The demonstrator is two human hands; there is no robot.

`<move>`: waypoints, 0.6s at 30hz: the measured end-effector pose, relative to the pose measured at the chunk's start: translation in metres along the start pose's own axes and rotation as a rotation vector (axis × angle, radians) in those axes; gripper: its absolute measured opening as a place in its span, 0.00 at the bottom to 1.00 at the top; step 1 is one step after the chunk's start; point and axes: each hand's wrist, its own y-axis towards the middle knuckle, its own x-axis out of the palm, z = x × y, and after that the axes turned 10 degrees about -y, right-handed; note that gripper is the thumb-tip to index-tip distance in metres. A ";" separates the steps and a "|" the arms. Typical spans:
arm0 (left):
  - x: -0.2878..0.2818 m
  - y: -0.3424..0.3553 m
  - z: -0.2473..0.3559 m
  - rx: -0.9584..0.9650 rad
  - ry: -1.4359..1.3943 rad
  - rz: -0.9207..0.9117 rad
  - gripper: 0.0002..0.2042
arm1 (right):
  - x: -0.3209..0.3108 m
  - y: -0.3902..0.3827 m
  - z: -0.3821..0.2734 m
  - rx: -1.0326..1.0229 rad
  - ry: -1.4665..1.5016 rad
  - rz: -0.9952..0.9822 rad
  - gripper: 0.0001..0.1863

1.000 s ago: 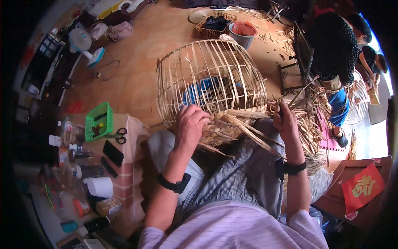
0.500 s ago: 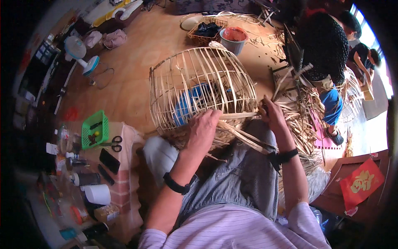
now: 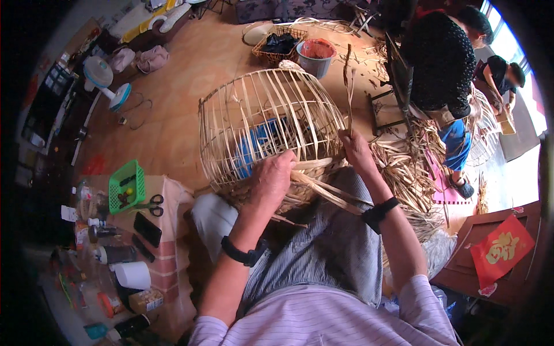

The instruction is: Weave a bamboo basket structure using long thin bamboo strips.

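An open lattice basket [image 3: 271,104] of pale split strips rests on its side before my knees. My left hand [image 3: 272,177] is closed on the strips at its near side, where loose strip ends [image 3: 332,193] fan out toward my right wrist. A flat strip [image 3: 317,164] runs from that hand across to my right hand [image 3: 358,151]. The fingers of my right hand are wrapped round a strip at the basket's right edge, and a long brownish length [image 3: 350,86] stands upright above them. Something blue [image 3: 248,147] shows through the lattice.
To my left, a cloth-covered table [image 3: 173,230] bears a green basket [image 3: 127,187], scissors [image 3: 154,206] and a phone [image 3: 148,229]. Loose strips [image 3: 404,173] are heaped on my right. Beyond them sits a person in black [image 3: 441,63]. A bucket [image 3: 315,57] stands ahead.
My right hand has moved up and left along the basket's edge, and a strip now rises upright from it. My left hand stays closed at the near side. The whole view has shifted slightly.
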 end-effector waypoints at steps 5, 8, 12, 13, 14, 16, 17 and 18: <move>-0.009 -0.005 -0.009 -0.017 -0.081 -0.016 0.06 | -0.020 0.005 -0.012 0.233 0.198 -0.288 0.21; -0.019 -0.015 -0.009 -0.025 -0.137 -0.006 0.07 | -0.019 -0.002 -0.036 0.249 0.454 -0.190 0.21; -0.037 -0.031 -0.049 -0.156 -0.345 -0.051 0.05 | -0.020 -0.033 -0.076 0.172 0.460 -0.276 0.20; -0.041 -0.037 -0.061 -0.184 -0.380 -0.032 0.05 | -0.010 -0.038 -0.082 0.143 0.487 -0.286 0.20; -0.041 -0.043 -0.080 -0.212 -0.415 -0.014 0.05 | 0.002 -0.041 -0.088 0.137 0.437 -0.267 0.20; -0.041 -0.049 -0.089 -0.265 -0.440 -0.004 0.04 | 0.015 -0.040 -0.081 0.097 0.517 -0.263 0.20; -0.037 -0.050 -0.095 -0.237 -0.435 0.029 0.04 | 0.021 -0.040 -0.078 0.077 0.557 -0.262 0.20; -0.034 -0.051 -0.099 -0.209 -0.431 0.067 0.04 | 0.026 -0.038 -0.083 0.083 0.538 -0.234 0.21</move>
